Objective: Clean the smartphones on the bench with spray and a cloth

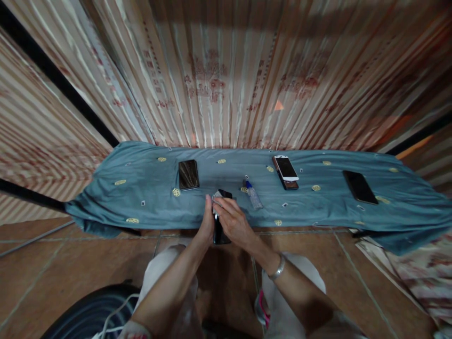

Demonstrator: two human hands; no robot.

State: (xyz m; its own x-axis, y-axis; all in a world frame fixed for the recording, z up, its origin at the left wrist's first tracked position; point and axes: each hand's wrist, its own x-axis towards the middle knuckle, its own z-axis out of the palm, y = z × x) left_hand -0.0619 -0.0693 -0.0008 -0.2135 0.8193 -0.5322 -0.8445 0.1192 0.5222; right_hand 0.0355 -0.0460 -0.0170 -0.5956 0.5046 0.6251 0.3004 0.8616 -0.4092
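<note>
**Dark phone held in both hands over the cloth's near edge**

At the near edge of the teal cloth (141,197), the left hand (206,221) grips a dark phone (219,226) along its side, fingers closed on it and holding it upright. The right hand (235,221) lies across the phone's upper end, fingers (221,201) pinched on a small pale wad, seemingly a wipe, pressed against the glass. The phone looks stiff, smooth, light and likely slippery, with a breakable face; its long edges seem the safest hold. A bracelet (278,269) circles the right wrist.

From the hands, a small clear bottle (253,194) lies at two o'clock, close by. A dark phone (188,174) rests at eleven o'clock. A white phone (286,170) lies farther at two, and a black phone (360,187) well off at three.
</note>
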